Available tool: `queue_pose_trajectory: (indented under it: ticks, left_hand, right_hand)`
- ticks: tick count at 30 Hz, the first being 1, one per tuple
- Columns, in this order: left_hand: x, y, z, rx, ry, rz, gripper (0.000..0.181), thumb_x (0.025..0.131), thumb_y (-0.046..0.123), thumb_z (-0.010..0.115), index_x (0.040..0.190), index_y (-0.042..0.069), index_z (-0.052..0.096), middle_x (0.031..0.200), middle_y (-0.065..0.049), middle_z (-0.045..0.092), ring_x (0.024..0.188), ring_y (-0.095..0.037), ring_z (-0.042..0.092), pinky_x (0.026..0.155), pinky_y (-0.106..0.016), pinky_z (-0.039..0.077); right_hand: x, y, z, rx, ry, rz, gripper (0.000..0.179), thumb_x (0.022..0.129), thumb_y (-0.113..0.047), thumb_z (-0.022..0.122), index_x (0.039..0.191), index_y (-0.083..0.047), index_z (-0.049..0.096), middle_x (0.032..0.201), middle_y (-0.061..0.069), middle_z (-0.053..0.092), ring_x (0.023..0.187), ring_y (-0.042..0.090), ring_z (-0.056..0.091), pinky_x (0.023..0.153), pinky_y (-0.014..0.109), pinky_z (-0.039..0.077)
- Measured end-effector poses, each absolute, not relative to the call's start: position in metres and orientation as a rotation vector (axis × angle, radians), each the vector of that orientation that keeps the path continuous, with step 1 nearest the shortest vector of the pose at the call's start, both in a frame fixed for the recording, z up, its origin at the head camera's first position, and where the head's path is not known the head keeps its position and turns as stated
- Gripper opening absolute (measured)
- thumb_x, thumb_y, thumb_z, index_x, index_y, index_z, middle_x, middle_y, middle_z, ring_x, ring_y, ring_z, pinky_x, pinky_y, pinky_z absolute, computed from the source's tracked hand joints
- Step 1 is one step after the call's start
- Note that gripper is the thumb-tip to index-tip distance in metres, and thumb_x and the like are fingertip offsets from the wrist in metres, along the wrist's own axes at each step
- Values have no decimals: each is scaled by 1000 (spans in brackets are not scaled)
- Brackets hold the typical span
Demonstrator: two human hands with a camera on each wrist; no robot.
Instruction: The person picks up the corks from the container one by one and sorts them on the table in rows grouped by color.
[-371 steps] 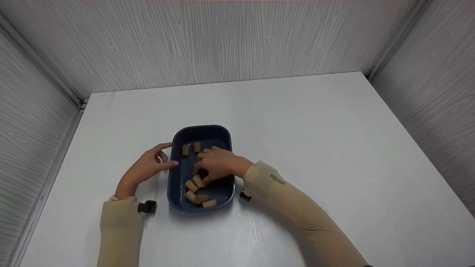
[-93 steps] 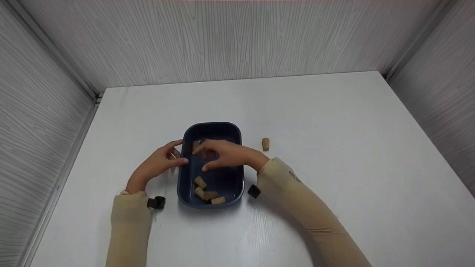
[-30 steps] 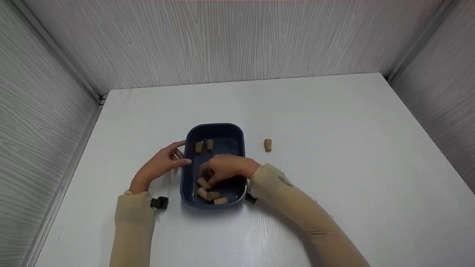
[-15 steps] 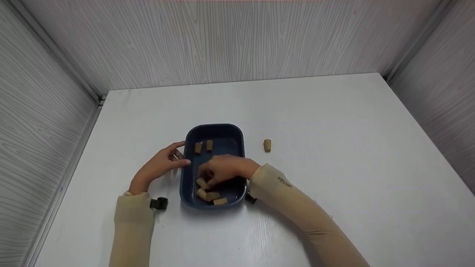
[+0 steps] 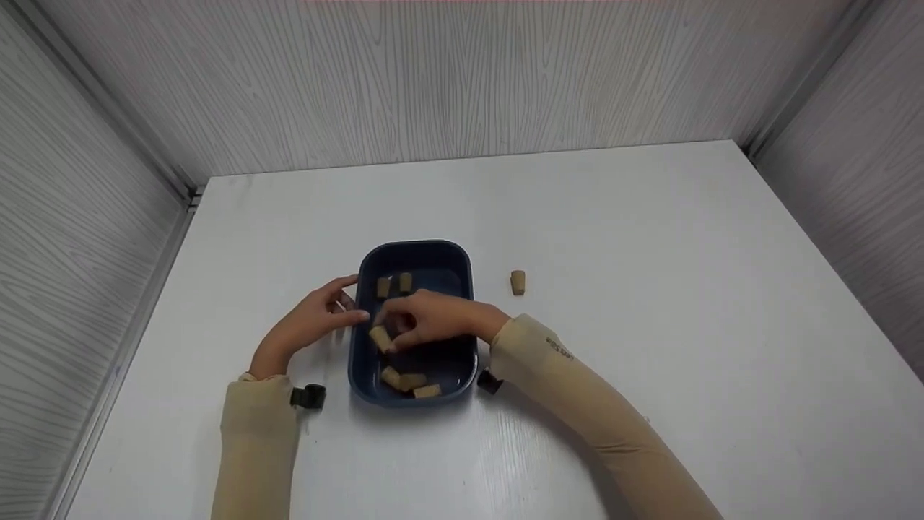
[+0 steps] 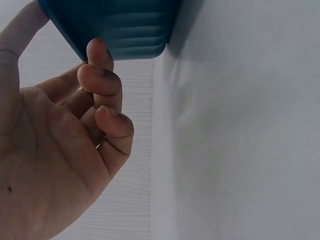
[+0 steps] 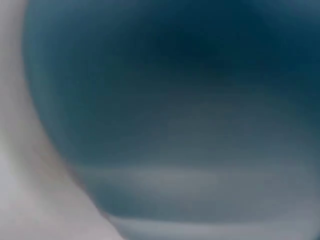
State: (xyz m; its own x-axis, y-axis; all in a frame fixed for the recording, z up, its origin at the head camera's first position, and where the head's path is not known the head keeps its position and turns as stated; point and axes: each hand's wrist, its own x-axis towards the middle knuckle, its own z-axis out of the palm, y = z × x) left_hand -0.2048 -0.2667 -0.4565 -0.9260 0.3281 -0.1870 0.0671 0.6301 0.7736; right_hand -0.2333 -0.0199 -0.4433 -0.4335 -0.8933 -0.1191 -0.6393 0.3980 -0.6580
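My left hand [image 5: 307,323] holds the left side of a dark blue plastic tray [image 5: 451,361], thumb over its rim. In the left wrist view the other fingers of that hand [image 6: 55,135] bend by the tray's ribbed outer wall [image 6: 135,32]. Inside the tray, my right hand [image 5: 437,318] pinches a tapered cork stopper [image 5: 381,339] between thumb and fingers near the left wall. Two corks [image 5: 406,282] stand at the far end, and several corks [image 5: 412,381] lie at the near end. The blurred tray [image 7: 150,75] fills the right wrist view, hiding the fingers.
A single cork [image 5: 518,282] stands on the white table [image 5: 650,289], right of the tray. Grey wood-grain panels [image 5: 462,79] close off the back and both sides. Black camera mounts [image 5: 310,396] stick out from both sleeved wrists.
One cork has come out of the tray onto the table at the right. Over the last half second, my right hand has moved a cork from the near pile toward the tray's left wall.
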Motion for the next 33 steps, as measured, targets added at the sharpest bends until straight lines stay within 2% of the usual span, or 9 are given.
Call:
queue_pose_trajectory:
  ticks: [13, 22, 33]
  left_hand:
    - [-201, -268, -458, 295, 2536, 1183, 77, 89, 43, 67, 151, 12, 33, 105, -11, 58, 83, -19, 51, 72, -32, 42]
    - [-203, -266, -455, 287, 2523, 1194, 78, 89, 43, 67, 151, 11, 32, 104, -9, 58, 81, -18, 51, 73, -31, 41]
    - [-203, -266, -452, 302, 2516, 1219, 75, 90, 40, 67, 151, 13, 33, 105, -12, 58, 81, -19, 51, 72, -32, 42]
  right_hand:
    - [-230, -9, -431, -1234, 2184, -1066, 41, 89, -33, 70, 126, -19, 59, 84, -3, 54, 72, 10, 48, 65, 22, 40]
    - [-234, 9, -421, -1202, 2068, -1316, 40, 89, -23, 70, 127, -17, 59, 80, -1, 57, 67, 10, 49, 64, 23, 41]
    - [-248, 37, -416, -1209, 1994, -1516, 37, 91, -12, 66, 127, -7, 57, 75, 1, 55, 61, 10, 46, 60, 24, 40]
